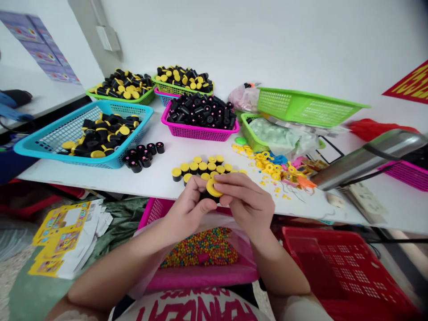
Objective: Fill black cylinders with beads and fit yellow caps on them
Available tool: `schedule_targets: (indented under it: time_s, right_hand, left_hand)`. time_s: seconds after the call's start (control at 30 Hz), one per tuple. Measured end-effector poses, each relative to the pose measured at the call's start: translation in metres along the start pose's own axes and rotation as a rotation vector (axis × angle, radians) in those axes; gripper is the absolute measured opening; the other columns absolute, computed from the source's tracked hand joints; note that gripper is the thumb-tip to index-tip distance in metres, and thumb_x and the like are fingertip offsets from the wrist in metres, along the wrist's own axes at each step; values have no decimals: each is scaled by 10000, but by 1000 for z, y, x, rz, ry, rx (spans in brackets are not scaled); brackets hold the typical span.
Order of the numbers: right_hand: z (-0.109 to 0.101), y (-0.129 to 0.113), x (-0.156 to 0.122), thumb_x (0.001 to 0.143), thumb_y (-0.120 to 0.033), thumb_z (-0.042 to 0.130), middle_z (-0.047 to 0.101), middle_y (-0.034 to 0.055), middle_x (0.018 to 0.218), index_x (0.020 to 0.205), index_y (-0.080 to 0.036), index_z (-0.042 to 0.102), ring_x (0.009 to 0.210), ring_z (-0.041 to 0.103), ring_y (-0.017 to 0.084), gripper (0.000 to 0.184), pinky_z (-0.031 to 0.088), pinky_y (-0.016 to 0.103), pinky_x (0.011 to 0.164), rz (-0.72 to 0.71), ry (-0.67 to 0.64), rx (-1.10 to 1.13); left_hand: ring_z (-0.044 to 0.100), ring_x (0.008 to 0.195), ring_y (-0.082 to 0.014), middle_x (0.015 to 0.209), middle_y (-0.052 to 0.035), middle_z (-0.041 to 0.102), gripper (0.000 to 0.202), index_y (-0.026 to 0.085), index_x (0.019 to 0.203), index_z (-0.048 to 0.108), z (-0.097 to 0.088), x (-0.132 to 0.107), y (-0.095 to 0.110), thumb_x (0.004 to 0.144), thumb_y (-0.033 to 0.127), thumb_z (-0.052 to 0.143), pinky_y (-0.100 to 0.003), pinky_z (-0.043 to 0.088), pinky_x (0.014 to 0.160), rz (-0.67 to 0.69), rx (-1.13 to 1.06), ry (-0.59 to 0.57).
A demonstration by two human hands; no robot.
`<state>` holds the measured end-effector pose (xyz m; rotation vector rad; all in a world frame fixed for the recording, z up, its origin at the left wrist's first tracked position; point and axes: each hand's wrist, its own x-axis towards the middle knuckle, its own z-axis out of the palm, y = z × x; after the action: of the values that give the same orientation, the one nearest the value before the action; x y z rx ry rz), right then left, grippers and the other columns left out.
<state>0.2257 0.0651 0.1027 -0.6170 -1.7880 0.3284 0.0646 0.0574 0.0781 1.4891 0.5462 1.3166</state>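
In the middle of the view, my left hand [185, 209] is closed around a small black plastic container [204, 196]. The fingers of my right hand [249, 200] grip a round yellow cap [213, 189] at the top of that container; whether it is fully seated I cannot tell. Just beyond my hands, several yellow-capped black containers [202, 167] stand in rows on the white table [160, 176]. Below my hands, a pink basket [200, 275] lined with clear plastic holds many tiny coloured balls [203, 245].
At left, a blue basket [43, 154] holds capped containers, with loose uncapped black ones [143, 156] beside it. A magenta basket [200, 133] of black containers stands behind. Yellow plastic parts [270, 166] and a metal tube [364, 160] lie right. A red crate [354, 267] stands below.
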Motion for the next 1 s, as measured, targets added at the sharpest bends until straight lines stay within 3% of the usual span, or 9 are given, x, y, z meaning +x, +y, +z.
schedule_targets:
  time_s: [0.1,0.23,0.33,0.43,0.53,0.67,0.8,0.9,1.0]
  right_hand:
    - [1,4,-6,873,-21,579,733,10,1118,1163,-362,710,1008,688,193,466,574,423,901,-38,4,-13]
    - [3,2,-9,887,-21,561,722,21,1134,1233,-353,672,1017,671,186,492,567,414,899,-102,-57,-77]
    - [7,2,-11,895,-38,575,712,31,1161,1286,-339,630,1029,665,184,495,566,400,897,-139,-87,-117]
    - [10,8,-11,876,-176,685,707,30,1153,1346,-347,552,1046,661,199,517,550,421,954,-139,-141,-104]
    - [12,17,-12,773,-355,801,658,69,1185,1361,-313,496,1106,631,234,664,552,435,965,-54,-220,19]
    - [19,23,-18,778,-195,705,613,78,1178,1265,-282,547,1104,625,233,519,567,427,950,-64,-181,62]
    - [27,14,-24,733,-84,559,632,78,1145,1278,-275,550,1087,643,244,577,571,462,955,-86,-57,53]
    - [22,9,-22,753,-88,580,636,89,1190,1280,-259,572,1141,630,255,555,562,461,972,-30,-116,68]
    - [8,12,-16,802,-170,698,656,68,1201,1256,-273,620,1140,641,236,472,550,430,997,52,-251,256]
  left_hand:
    - [511,872,-132,964,-8,526,281,228,1042,476,-4,-4,-3,953,489,530,-279,432,794,-13,-22,18]
    - [518,893,-130,968,-6,539,250,233,1054,482,-10,-8,-1,971,468,505,-279,434,826,-7,-15,-65]
    - [529,960,-145,1029,-27,553,230,223,1054,514,-13,-11,-2,984,441,491,-288,444,858,-141,-77,-5]
    - [558,875,-141,953,-20,590,209,224,1043,520,-10,-11,-4,960,416,532,-268,472,773,-276,-359,92]
    - [536,658,-128,730,12,583,219,235,1021,488,-3,-7,-6,920,421,544,-227,438,596,-386,-715,82]
    - [544,625,-125,690,4,590,195,214,951,516,5,-4,-1,888,389,573,-208,449,564,-544,-927,64]
    - [537,608,-110,659,9,558,172,189,810,513,11,-3,8,849,336,593,-192,461,557,-603,-1017,115]
    - [513,578,-97,647,16,528,184,183,785,505,13,-3,10,858,336,577,-174,442,528,-606,-1027,120]
    - [513,587,-102,704,25,526,206,205,909,531,10,-8,10,891,404,579,-190,442,524,-535,-956,56]
